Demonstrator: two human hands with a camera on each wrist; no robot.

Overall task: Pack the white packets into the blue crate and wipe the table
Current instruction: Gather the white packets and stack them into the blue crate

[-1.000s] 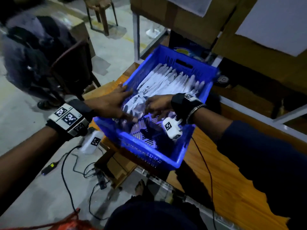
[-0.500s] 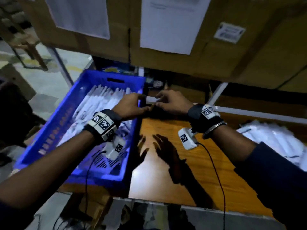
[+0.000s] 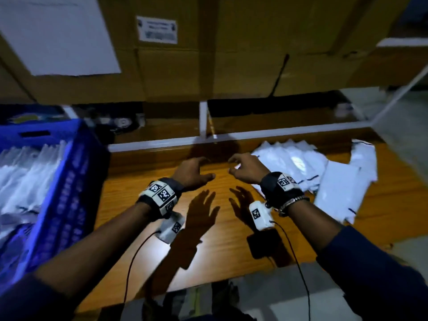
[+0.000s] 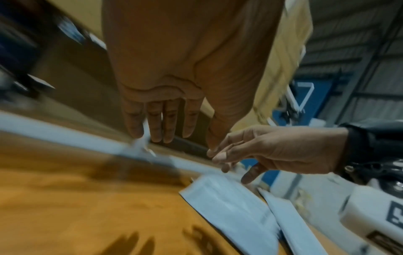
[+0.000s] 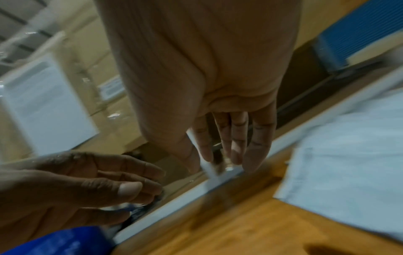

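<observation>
The blue crate (image 3: 69, 193) stands at the table's left end, with white packets (image 3: 27, 177) lined up inside it. More white packets (image 3: 298, 163) lie spread on the wooden table (image 3: 220, 239) at the right. Both hands hover side by side above the table's middle. My left hand (image 3: 194, 170) has relaxed fingers and holds nothing, as the left wrist view (image 4: 170, 124) also shows. My right hand (image 3: 245, 167) is just left of the loose packets (image 5: 348, 155), its fingers (image 5: 237, 138) hanging nearly straight. A small pale speck by its thumb is too blurred to identify.
Large cardboard boxes (image 3: 208, 54) fill the shelf behind. A white rail (image 3: 266, 133) and a post (image 3: 202, 119) border the table's back edge. A round tape-like thing (image 3: 122, 122) sits under the shelf. Cables trail from both wrists over the front edge.
Both hands have left the crate and moved right over the bare table toward the loose packets. The small white piece held between them half a second ago is no longer plainly visible.
</observation>
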